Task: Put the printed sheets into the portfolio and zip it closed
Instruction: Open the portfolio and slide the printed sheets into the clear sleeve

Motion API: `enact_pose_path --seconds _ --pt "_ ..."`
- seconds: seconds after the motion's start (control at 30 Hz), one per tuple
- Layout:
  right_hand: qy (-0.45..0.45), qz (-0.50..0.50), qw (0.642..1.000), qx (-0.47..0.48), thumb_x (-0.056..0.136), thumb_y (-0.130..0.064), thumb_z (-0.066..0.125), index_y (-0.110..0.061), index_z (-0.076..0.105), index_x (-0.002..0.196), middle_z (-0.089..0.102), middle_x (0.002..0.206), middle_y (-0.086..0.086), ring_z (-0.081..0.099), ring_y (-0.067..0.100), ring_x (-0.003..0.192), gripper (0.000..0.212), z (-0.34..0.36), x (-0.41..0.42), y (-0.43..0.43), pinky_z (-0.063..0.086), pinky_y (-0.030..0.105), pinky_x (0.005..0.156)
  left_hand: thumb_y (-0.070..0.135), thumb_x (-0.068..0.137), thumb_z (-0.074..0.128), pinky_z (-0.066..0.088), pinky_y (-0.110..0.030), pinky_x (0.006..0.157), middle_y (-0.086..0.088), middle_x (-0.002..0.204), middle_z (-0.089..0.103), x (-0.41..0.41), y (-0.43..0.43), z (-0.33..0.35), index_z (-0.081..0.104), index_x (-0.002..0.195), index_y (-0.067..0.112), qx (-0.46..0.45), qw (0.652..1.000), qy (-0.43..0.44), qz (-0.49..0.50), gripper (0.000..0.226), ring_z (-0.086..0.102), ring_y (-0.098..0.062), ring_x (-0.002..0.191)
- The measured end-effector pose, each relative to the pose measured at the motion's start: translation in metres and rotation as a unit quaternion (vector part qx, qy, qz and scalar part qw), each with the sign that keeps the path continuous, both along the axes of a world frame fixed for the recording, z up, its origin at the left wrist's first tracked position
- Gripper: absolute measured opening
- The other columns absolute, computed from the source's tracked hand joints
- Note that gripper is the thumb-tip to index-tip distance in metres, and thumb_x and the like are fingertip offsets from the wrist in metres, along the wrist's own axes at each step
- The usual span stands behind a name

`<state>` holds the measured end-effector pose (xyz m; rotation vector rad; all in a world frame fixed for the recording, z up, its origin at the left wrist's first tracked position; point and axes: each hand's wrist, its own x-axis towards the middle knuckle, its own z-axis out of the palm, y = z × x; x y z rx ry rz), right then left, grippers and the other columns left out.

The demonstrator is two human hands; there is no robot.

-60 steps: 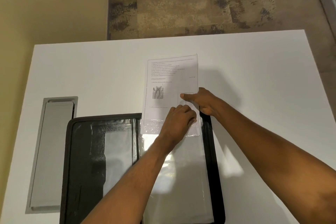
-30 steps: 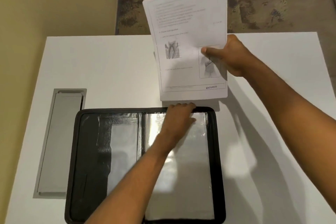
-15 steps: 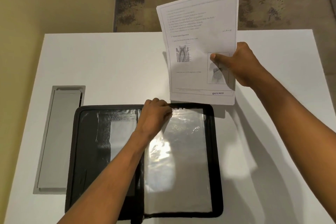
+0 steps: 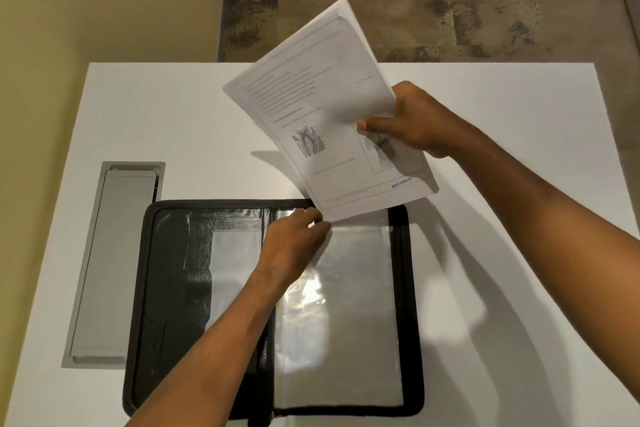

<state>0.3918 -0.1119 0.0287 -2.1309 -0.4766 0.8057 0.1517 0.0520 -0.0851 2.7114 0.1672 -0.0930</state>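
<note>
Right hand: the right hand [image 4: 414, 121] is up over the counter, thumb on the printed face and fingers [image 4: 403, 94] wrapped behind, clamped tight on the stack.
Printed sheets: the printed sheets [image 4: 332, 114] hang in the air, tilted, top corner swung away to the far side. There's a tooth diagram mid-page and the word "ENTERED" near the bottom edge. The lower corner dips right down to the top edge of the portfolio's right half, just beside the left hand.
Left hand: the left hand [image 4: 294, 243] sits at the top of the clear pocket, near the spine, fingers curled in together at the pocket's upper edge. Whether they actually pinch the plastic, I can't tell from here.
Portfolio: the portfolio [image 4: 166, 288] lies wide open and flat on the counter, black, zip border running all round. Left half is dark lining with a pale panel.
Clear pocket: the clear pocket [image 4: 356, 305] fills the right half, glossy, catching glare.
Counter: the white counter [image 4: 519, 253] carries it all, with arm shadows falling across it to the right.
Grey hatch: a long grey hatch [image 4: 110, 253] is set into the counter just left of the portfolio.
</note>
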Motion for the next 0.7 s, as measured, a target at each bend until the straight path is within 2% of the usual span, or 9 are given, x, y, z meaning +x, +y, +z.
enact_pose_path --seconds 0.1,0.13,0.2,0.23,0.33,0.4,0.5,0.6,0.7 --pt "0.001 0.022 1.000 -0.004 0.087 -0.035 0.081 -0.012 0.067 0.126 0.072 0.112 0.006 0.073 0.021 0.097 0.047 -0.004 0.002 0.008 0.063 0.048 0.086 0.022 0.086 0.076 0.050 -0.031 0.054 0.002 0.094 0.066 -0.005 -0.001 -0.004 0.071 0.098 0.020 0.016 0.998 -0.021 -0.054 0.013 0.061 -0.024 0.075" --pt "0.004 0.031 1.000 -0.001 0.088 -0.033 0.081 -0.012 0.067 0.127 0.072 0.114 0.006 0.072 0.022 0.099 0.046 -0.005 0.002 0.010 0.063 0.048 0.088 0.026 0.091 0.069 0.049 -0.031 0.058 0.002 0.095 0.064 -0.006 -0.001 -0.004 0.071 0.099 0.021 0.011 0.998 -0.007 -0.055 0.009 0.059 -0.023 0.076" --pt "0.012 0.047 0.999 0.004 0.088 -0.031 0.081 -0.014 0.068 0.127 0.072 0.114 0.006 0.071 0.022 0.100 0.045 -0.008 0.000 0.015 0.062 0.049 0.089 0.038 0.100 0.050 0.041 -0.031 0.066 0.004 0.095 0.060 -0.008 -0.001 -0.007 0.069 0.099 0.023 0.021 0.998 -0.011 -0.061 0.024 0.051 -0.019 0.078" --pt "0.015 0.054 0.998 0.002 0.088 -0.031 0.081 -0.014 0.069 0.126 0.072 0.113 0.005 0.072 0.022 0.100 0.044 -0.009 -0.001 0.018 0.062 0.049 0.089 0.040 0.100 0.047 0.037 -0.030 0.065 0.004 0.093 0.058 -0.008 -0.001 -0.008 0.068 0.097 0.023 0.020 0.998 -0.006 -0.055 0.026 0.048 -0.018 0.075" --pt "0.025 0.074 0.997 -0.019 0.086 -0.031 0.083 -0.012 0.069 0.124 0.074 0.111 0.005 0.072 0.024 0.099 0.044 -0.019 -0.007 0.028 0.062 0.047 0.086 0.023 0.089 0.067 0.035 -0.028 0.052 0.002 0.082 0.053 -0.005 -0.003 -0.003 0.066 0.088 0.019 0.027 0.999 -0.010 -0.039 0.005 0.048 -0.020 0.065" --pt "0.043 0.081 0.995 -0.025 0.083 -0.035 0.084 -0.011 0.069 0.122 0.074 0.110 0.006 0.072 0.025 0.099 0.048 -0.025 -0.014 0.034 0.062 0.046 0.085 0.016 0.084 0.073 0.037 -0.027 0.048 0.000 0.081 0.053 -0.002 -0.005 0.000 0.066 0.082 0.016 0.027 0.998 -0.017 -0.052 0.008 0.049 -0.020 0.063" --pt "0.077 0.081 0.994 -0.017 0.081 -0.038 0.085 -0.010 0.068 0.119 0.075 0.107 0.007 0.073 0.025 0.096 0.051 -0.044 -0.021 0.043 0.062 0.050 0.088 0.023 0.090 0.071 0.042 -0.028 0.050 0.001 0.091 0.059 0.001 -0.012 0.003 0.069 0.083 0.017 0.000 0.999 -0.025 -0.048 0.010 0.057 -0.018 0.068" --pt "0.095 0.075 0.993 -0.005 0.088 -0.025 0.082 -0.006 0.071 0.111 0.076 0.102 0.012 0.073 0.033 0.095 0.031 -0.054 -0.024 0.052 0.060 0.051 0.089 0.032 0.098 0.062 0.044 -0.028 0.051 0.005 0.100 0.060 0.005 -0.025 0.003 0.070 0.088 0.021 -0.014 0.999 -0.011 -0.046 0.017 0.061 -0.016 0.070" --pt "0.101 0.078 0.992 -0.012 0.089 -0.024 0.081 -0.011 0.068 0.100 0.075 0.102 0.015 0.073 0.035 0.096 0.022 -0.058 -0.022 0.059 0.059 0.049 0.087 0.034 0.099 0.060 0.042 -0.025 0.050 0.006 0.098 0.064 0.009 -0.038 0.005 0.071 0.090 0.022 -0.021 0.999 0.007 -0.047 0.018 0.064 -0.017 0.065"
